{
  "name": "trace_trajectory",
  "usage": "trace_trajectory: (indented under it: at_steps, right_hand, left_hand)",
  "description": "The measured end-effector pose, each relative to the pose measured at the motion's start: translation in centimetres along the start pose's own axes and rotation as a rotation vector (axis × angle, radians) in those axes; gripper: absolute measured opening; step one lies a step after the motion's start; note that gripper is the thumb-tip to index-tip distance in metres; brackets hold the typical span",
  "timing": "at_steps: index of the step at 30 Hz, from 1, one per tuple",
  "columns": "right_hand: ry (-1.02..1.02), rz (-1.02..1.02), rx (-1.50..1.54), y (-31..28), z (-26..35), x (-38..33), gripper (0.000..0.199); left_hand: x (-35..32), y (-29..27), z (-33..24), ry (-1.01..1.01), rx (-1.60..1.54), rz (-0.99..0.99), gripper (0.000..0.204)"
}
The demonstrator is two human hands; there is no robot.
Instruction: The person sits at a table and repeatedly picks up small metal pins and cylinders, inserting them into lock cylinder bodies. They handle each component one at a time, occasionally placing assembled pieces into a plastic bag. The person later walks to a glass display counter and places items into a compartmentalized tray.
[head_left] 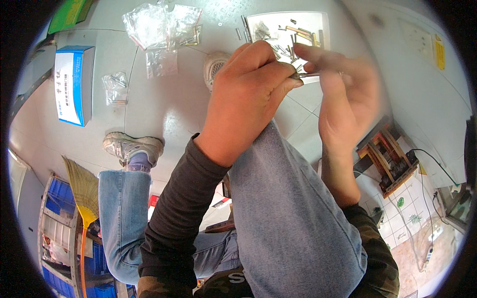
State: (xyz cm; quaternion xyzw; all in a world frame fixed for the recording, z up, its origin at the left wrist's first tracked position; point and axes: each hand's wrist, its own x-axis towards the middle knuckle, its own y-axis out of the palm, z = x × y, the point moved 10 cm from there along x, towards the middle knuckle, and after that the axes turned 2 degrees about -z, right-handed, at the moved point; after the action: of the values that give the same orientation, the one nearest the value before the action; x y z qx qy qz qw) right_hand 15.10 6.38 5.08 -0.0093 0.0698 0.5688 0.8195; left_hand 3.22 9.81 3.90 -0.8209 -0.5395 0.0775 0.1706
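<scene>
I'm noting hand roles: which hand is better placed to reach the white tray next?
Probably the right hand: though blurred, it looks looser and overlaps the white tray in view, while the left hand is closed around a thin metal piece.

Left hand (246, 89): upper centre, back showing, fingers curled, thumb against forefinger.
Right hand (348, 94): upper right, blurred, fingers half bent.
Left forearm (185, 203): slants up rightward.

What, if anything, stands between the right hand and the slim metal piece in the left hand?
Nothing visible: the slim metal piece juts from the left hand toward the right hand. The white tray lies beyond both hands, not between them.
</scene>
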Motion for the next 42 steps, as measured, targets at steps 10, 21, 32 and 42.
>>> trace_trajectory:
  at_steps: [10, 21, 32, 42]
  right_hand:
    - [0.049, -0.064, -0.242, -1.8, -0.4, -0.2, 0.011]
    - [0.808, 0.108, 0.365, 2.8, -9.0, -3.7, 0.025]
    - [0.796, 0.097, 0.215, 2.9, -10.1, -4.1, 0.020]
    - [0.717, 0.024, 0.157, 3.0, -10.1, -3.5, 0.017]
  left_hand:
    - [0.2, -0.7, 0.3, -0.025, 0.132, 0.025, 0.013]
    - [-2.5, 2.8, 6.7, -0.760, -1.198, 0.101, 0.030]
    - [-4.5, 2.7, 8.6, -0.844, -0.956, -0.038, 0.024]
    - [-4.9, 2.4, 9.1, -0.871, -0.943, -0.133, 0.023]
